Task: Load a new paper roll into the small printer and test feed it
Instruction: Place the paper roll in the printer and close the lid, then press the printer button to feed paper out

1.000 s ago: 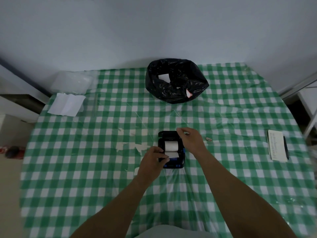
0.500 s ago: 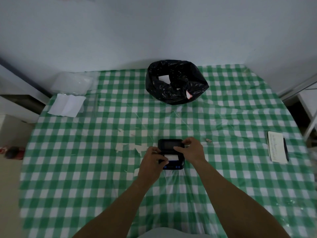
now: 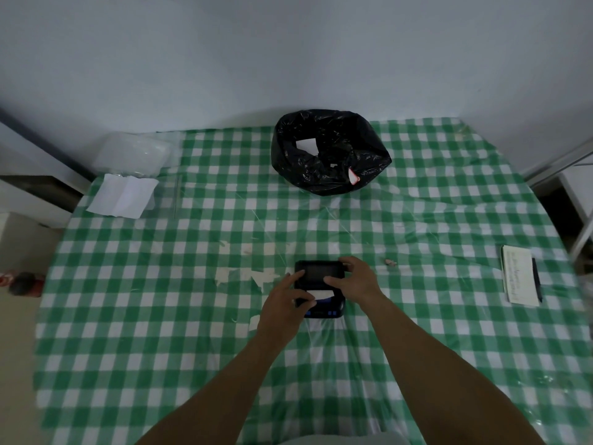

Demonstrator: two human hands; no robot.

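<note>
A small black printer (image 3: 317, 271) with blue buttons on its near edge lies on the green checked tablecloth (image 3: 192, 316) in the middle of the table. Its lid is down over the roll, and a white strip of paper (image 3: 321, 294) pokes out of the slot. My left hand (image 3: 285, 303) holds the printer's left side, fingertips on the lid and the paper end. My right hand (image 3: 356, 282) grips the right side, fingers lying on the lid.
A black bin bag (image 3: 330, 152) with paper scraps stands at the back. A folded white sheet (image 3: 123, 195) and a clear plastic box (image 3: 133, 154) are at the back left. A notepad with pen (image 3: 521, 274) lies at the right edge. Torn white scraps (image 3: 250, 276) lie left of the printer.
The printer's lid stood open with the white roll showing; my right hand has swung it down shut. Both hands now rest on the closed printer.
</note>
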